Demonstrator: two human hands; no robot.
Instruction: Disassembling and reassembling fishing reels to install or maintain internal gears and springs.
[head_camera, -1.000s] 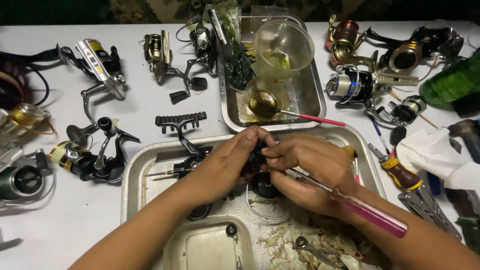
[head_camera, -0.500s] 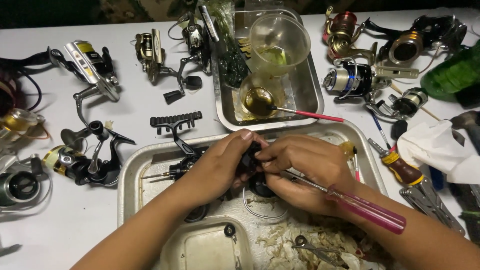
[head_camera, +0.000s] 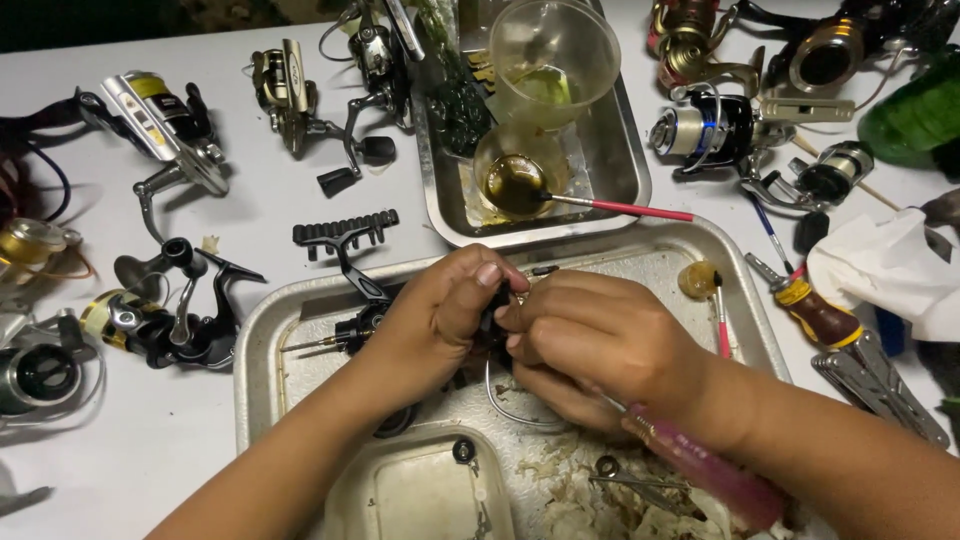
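Barely shifted, left hand (head_camera: 440, 315) steadies the reel (head_camera: 495, 325) (fingers closed around it) while right hand (head_camera: 600, 345) grips a screwdriver (head_camera: 700, 468).

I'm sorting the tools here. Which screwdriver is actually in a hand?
The pink-handled screwdriver, gripped in the right hand over the metal tray. The brown-and-yellow-handled screwdriver lies untouched on the table, right of the tray.

A white table (head_camera: 120, 440) carries two steel trays: one (head_camera: 262, 340) at the near edge, another (head_camera: 630, 170) toward the far edge. Fishing reels (head_camera: 165, 115) crowd the left side and far right corner (head_camera: 710, 130); a screwdriver (head_camera: 815, 312), pliers (head_camera: 885, 385) and cloth (head_camera: 880, 270) lie right.
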